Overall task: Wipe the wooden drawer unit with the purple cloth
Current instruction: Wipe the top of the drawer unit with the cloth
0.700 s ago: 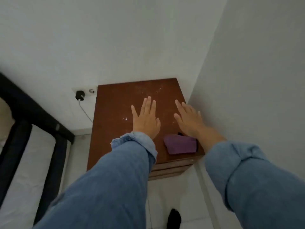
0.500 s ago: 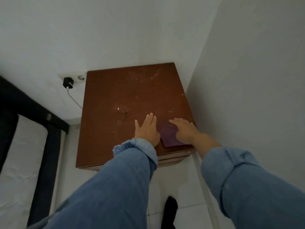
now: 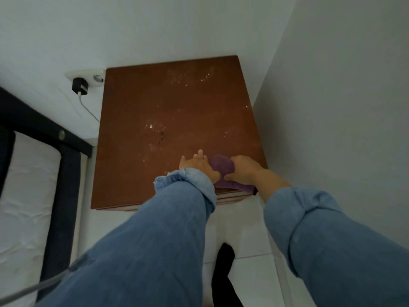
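Drawer unit: wooden drawer unit [image 3: 177, 120] stands in the wall corner; pale specks and smears across its top.
Cloth: purple cloth [image 3: 222, 167] bunched on the top near the front edge, at about 4 o'clock of the surface.
My right hand: my right hand [image 3: 243, 169] curls over the cloth, gripping it.
My left hand: my left hand [image 3: 197, 165] lies flat, fingers straight, touching the cloth's left side.
Wall, 10 o'clock: black charger [image 3: 79, 86] plugged into the socket [image 3: 96, 77].
Left edge: bed frame [image 3: 55, 138], dark.
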`<action>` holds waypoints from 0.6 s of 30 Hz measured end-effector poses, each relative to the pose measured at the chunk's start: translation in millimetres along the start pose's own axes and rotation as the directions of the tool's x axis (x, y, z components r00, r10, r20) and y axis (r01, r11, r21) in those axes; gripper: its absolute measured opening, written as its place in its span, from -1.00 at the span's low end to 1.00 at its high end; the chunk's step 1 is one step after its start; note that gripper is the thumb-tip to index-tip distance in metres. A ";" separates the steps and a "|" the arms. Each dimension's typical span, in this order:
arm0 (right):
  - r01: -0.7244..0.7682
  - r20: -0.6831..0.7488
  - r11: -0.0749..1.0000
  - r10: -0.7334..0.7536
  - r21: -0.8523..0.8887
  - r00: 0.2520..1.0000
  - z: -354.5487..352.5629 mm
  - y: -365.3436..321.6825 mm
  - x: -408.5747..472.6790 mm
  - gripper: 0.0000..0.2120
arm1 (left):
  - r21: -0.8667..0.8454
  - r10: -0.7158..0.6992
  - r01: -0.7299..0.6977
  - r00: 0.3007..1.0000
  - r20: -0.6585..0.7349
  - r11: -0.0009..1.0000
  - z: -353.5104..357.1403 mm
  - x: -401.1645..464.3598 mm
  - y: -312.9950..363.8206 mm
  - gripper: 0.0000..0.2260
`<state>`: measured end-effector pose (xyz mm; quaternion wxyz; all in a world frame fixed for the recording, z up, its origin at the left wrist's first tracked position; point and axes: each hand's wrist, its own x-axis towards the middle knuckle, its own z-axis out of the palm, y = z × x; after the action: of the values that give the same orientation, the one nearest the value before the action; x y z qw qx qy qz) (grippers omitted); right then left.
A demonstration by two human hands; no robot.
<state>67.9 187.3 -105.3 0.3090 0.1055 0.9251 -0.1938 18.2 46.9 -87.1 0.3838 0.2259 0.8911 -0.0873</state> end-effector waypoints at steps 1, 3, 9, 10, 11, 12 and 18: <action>0.025 -0.009 1.000 -0.025 -0.010 1.000 0.2 0.4 0.0 -0.57 | -0.007 0.003 -0.003 1.000 -0.006 1.000 1.0 0.0 -0.3 -0.34; 0.065 -0.046 0.998 -0.066 -0.024 0.997 0.1 0.1 -1.2 -0.59 | -0.031 0.005 -0.005 1.000 -0.016 0.999 1.2 1.4 -2.6 -0.35; 0.040 -0.077 0.919 -0.011 0.393 0.997 -13.2 5.5 -1.0 -0.57 | 0.013 0.020 -0.018 0.986 -0.166 1.000 -12.5 5.0 -9.5 -0.51; 0.016 -0.077 0.827 0.034 0.562 0.996 -22.0 5.2 -2.0 -0.55 | -0.003 0.027 -0.028 0.971 -0.238 1.000 -17.0 4.4 -10.7 -0.60; -0.016 -0.052 0.696 0.077 0.718 0.996 -32.2 4.7 -3.3 -0.54 | -0.033 0.021 -0.032 0.956 -0.292 0.999 -22.4 3.7 -11.6 -0.67; -0.057 -0.004 0.545 0.111 0.836 0.994 -43.9 4.7 -3.8 -0.54 | -0.055 0.012 -0.033 0.940 -0.341 0.998 -28.5 5.7 -12.3 -0.70; -0.142 0.151 -0.091 0.106 0.986 0.983 -100.8 14.3 14.3 -0.58 | -0.185 0.022 -0.123 0.882 -0.471 0.975 -52.2 44.4 -5.5 -0.52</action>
<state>7.6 244.0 -44.3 0.1601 0.3801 0.4682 -0.7815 -44.8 74.1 -83.3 0.1832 0.2319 0.9521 0.0784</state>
